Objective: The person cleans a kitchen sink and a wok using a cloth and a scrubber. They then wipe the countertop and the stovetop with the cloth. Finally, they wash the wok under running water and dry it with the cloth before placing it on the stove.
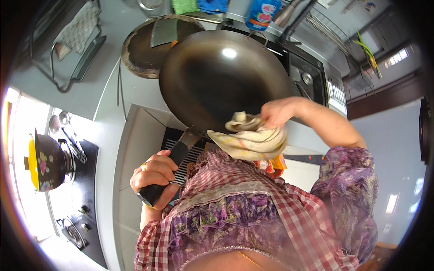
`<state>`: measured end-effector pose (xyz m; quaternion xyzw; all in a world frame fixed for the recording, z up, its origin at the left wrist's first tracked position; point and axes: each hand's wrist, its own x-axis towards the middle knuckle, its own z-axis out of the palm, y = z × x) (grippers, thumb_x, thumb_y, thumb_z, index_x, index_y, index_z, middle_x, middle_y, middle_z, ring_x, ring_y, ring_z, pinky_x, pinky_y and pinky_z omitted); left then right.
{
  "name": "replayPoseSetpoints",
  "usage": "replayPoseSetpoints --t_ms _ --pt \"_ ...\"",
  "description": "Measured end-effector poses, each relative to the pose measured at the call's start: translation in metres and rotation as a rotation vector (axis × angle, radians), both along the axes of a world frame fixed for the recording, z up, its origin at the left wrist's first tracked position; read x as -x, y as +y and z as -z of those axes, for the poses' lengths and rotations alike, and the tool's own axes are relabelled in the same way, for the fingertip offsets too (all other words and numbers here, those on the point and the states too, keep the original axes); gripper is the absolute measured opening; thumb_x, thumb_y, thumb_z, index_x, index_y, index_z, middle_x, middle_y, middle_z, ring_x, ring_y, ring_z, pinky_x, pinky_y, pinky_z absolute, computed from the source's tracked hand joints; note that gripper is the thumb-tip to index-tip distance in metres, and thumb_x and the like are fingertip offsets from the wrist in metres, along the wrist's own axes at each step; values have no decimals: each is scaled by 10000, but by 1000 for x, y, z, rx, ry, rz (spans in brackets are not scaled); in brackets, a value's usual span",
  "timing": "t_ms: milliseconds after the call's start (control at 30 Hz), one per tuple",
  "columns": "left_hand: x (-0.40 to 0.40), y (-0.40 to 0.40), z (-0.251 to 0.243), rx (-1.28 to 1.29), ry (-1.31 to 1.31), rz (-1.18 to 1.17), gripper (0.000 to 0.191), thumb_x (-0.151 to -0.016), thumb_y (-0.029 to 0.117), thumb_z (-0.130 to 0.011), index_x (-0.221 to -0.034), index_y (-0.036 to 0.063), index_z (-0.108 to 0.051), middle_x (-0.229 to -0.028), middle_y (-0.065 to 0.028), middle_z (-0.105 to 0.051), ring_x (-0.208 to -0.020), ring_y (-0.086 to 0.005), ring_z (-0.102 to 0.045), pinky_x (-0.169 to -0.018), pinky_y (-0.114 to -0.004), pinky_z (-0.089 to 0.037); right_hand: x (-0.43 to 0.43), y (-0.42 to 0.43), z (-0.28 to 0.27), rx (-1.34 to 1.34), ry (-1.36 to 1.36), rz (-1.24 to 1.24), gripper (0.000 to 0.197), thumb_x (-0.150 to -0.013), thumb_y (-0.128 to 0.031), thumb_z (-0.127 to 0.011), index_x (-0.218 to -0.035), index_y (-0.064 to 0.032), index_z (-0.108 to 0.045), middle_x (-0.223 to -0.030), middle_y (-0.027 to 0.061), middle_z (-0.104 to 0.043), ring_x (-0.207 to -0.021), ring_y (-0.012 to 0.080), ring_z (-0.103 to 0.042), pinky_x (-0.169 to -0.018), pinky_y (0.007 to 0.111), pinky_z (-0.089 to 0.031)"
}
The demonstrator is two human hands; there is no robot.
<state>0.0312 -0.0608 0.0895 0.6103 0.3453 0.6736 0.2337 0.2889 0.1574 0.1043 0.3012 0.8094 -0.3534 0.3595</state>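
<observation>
A large dark wok (220, 74) is held up before me, its inside facing the camera and showing a bright glare spot. My left hand (154, 176) grips its black handle (179, 152) at the lower left. Bunched in my right hand (279, 111) is a cream patterned cloth (254, 142), which overlaps the wok's near right rim; it is partly blurred. From this angle I cannot tell whether the cloth presses on the metal. A small loop handle (259, 35) sits on the wok's far rim.
Behind the wok, a round wooden chopping board (142, 61) bears a cleaver (164, 32). A dark sink (312, 78) lies to the right, with a blue detergent bottle (262, 15) behind. At left, a flowered pot (49, 162) stands on the gas hob (90, 203). A wire rack (78, 67) holds a cloth.
</observation>
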Motion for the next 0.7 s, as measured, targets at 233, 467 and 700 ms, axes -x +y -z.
replayPoseSetpoints --t_ms 233,467,700 --pt "2 4 7 -4 18 25 256 -581 116 -715 -662 65 -477 -639 -62 -532 -668 -224 -549 -838 -444 -402 -161 0 -49 -703 79 654 335 -642 -280 -554 -744 34 -612 -669 182 -586 -654 283 -578 -606 366 -441" --pt "11 -9 8 24 70 -25 323 -624 233 -734 -740 55 -490 -756 -105 -545 -807 -254 -540 -853 -427 -396 -284 -13 -98 -1142 193 1113 237 -680 -185 -517 -685 45 -575 -527 52 -508 -505 140 -488 -488 305 -387" --pt "16 -49 -21 491 89 -159 569 -609 212 -687 -1073 -37 -470 -1023 -186 -521 -983 -272 -510 -868 -373 -389 -305 13 16 -1210 369 930 308 -745 -159 -588 -1012 -8 -573 -925 171 -613 -865 271 -589 -748 339 -450"
